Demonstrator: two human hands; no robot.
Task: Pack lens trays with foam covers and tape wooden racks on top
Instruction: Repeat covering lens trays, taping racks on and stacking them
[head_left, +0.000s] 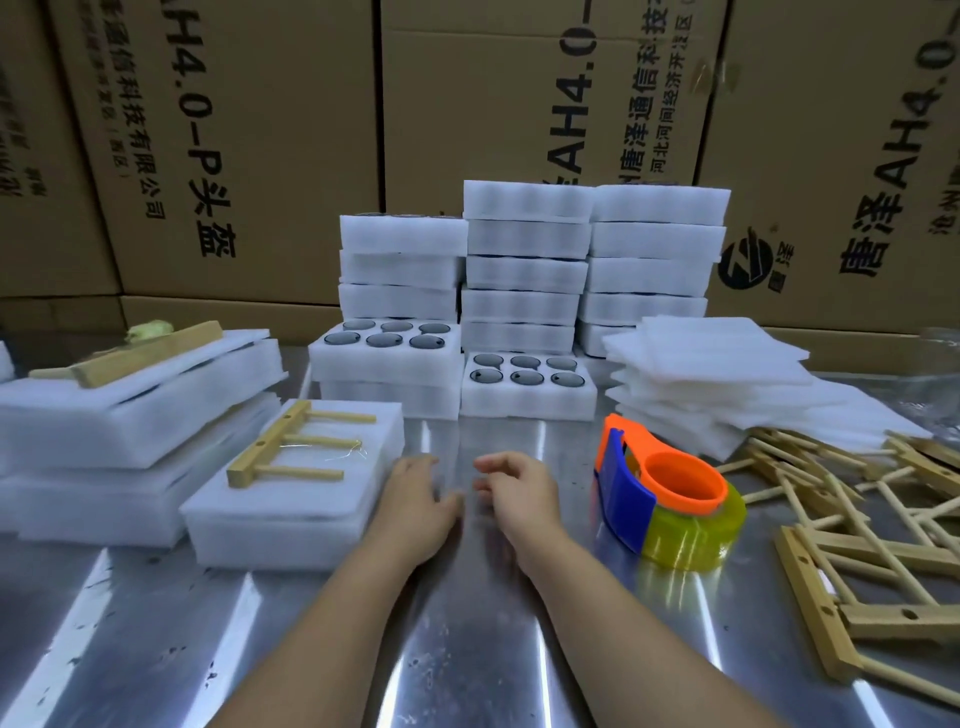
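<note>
We see both hands low over the steel table (467, 649), close together near the middle of the view. The left hand (415, 499) is palm down with its fingers relaxed and a little spread, holding nothing. Its fingertips are just beside the near right corner of a closed foam tray (270, 540), and we cannot tell whether they touch it. The right hand (517, 493) hovers at its three o'clock, fingers loosely curled and apart, also empty.

The closed foam tray sits at nine o'clock from the hands. A wooden rack (283, 447) lies flat on its cover, with a glint of clear tape across the pegs. Farther out, at nine to ten o'clock, a stack of covered trays (104, 431) carries another rack (140, 353) on top.

At twelve o'clock stands an open tray (384, 364) with six dark lenses (382, 340) in its wells. A second open tray (527, 405) sits just to its right, filled the same way. Behind them rise tall stacks of white trays (524, 270).

At one to two o'clock lies a loose pile of foam covers (717, 374). At three o'clock the tape dispenser (670, 499), orange and blue with a yellowish roll, stands on the table apart from the right hand. At four o'clock we see a heap of loose racks (857, 545). Cardboard boxes (260, 130) fill the back.
</note>
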